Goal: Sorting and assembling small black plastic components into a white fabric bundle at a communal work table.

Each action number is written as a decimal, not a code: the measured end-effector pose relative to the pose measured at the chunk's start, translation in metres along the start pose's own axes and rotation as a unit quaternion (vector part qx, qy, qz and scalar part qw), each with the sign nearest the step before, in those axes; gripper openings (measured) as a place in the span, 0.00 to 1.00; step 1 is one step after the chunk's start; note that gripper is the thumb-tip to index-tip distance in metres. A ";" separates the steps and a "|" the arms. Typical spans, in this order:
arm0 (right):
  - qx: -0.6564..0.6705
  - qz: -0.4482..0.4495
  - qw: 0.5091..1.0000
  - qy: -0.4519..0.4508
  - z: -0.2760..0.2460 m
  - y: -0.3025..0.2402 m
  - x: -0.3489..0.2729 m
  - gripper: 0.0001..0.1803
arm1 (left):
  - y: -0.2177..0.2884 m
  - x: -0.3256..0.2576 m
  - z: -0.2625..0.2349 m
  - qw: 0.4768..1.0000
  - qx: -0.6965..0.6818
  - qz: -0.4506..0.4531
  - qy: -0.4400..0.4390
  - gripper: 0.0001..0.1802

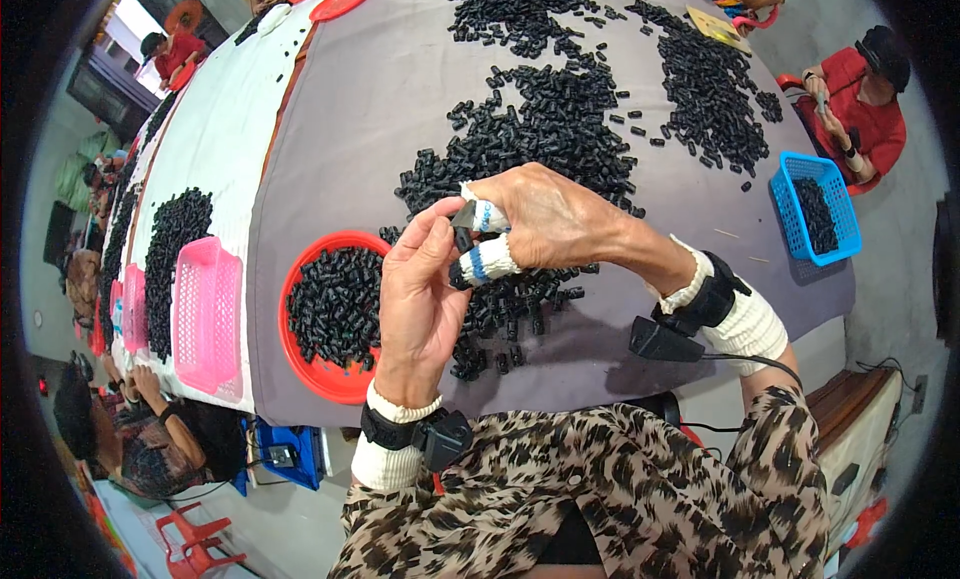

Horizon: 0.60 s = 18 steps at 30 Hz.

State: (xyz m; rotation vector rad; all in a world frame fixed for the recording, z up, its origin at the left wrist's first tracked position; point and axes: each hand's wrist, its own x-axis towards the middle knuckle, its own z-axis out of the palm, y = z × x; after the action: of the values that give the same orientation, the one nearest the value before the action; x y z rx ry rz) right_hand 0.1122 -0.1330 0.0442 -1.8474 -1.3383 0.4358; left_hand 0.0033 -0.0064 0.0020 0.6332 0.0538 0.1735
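Both hands meet over the near side of a grey-covered table. My left hand (420, 289) is closed, its thumb and fingers pinching a small black plastic piece (463, 229) with a dark pointed end. On the other side my right hand (550, 219) closes on the same piece, thumb and index finger wrapped in white, blue-striped cloth. The fingers partly hide the piece's shape. Behind and below the hands spreads a heap of short black cylindrical pieces (540, 129). Left of my left hand, a round red tray (292, 351) holds many similar pieces.
At right stands a blue basket (845, 241) with black pieces; a person in red (865, 119) sits beyond it. A pink basket (208, 314) stands on the white-covered table at left. Another black heap (705, 89) lies far right. Black straps with devices sit on both wrists, cable at the right.
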 end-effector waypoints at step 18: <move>0.010 -0.021 1.000 -0.014 0.008 0.013 -0.001 0.15 | -0.002 0.001 -0.002 0.999 0.004 -0.012 0.034 0.14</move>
State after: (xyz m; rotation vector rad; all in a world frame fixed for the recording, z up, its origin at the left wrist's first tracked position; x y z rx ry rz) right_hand 0.1145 -0.1325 0.0294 -1.7989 -1.3837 0.4527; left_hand 0.0041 -0.0067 -0.0010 0.6350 0.1275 0.1710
